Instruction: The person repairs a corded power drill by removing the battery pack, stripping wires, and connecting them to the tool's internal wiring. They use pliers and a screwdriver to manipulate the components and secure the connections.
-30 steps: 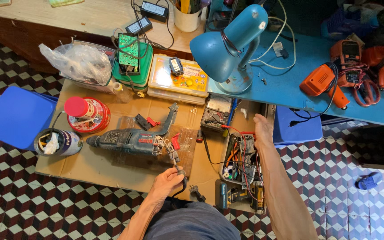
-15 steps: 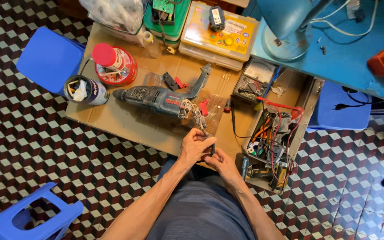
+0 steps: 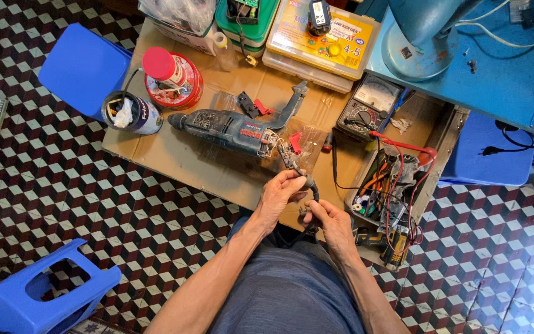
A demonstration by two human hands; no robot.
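A dismantled blue-grey power drill (image 3: 227, 130) lies on a brown cardboard sheet (image 3: 174, 164) on the floor. Its black cord and switch block (image 3: 288, 158) trail from the open handle end toward me. My left hand (image 3: 281, 193) is closed around the black cord sleeve just below the drill. Just to its right, my right hand (image 3: 327, 219) pinches the lower end of the same cord. Both hands are close together near the cardboard's front edge. Loose housing parts, black and red (image 3: 251, 106), lie behind the drill.
A red tin (image 3: 171, 77) and a dark can (image 3: 132, 113) stand at the left. An analog multimeter (image 3: 371, 110) with red leads sits by a wooden tool tray (image 3: 440, 161). Blue stools (image 3: 84, 67) (image 3: 38, 294) (image 3: 492, 151), plastic boxes (image 3: 316, 43) and a blue table (image 3: 495, 80) surround the checkered floor.
One second ago my right arm reached out over the tool tray. It has come back, and both hands now meet on the drill's cord. The view has tilted downward.
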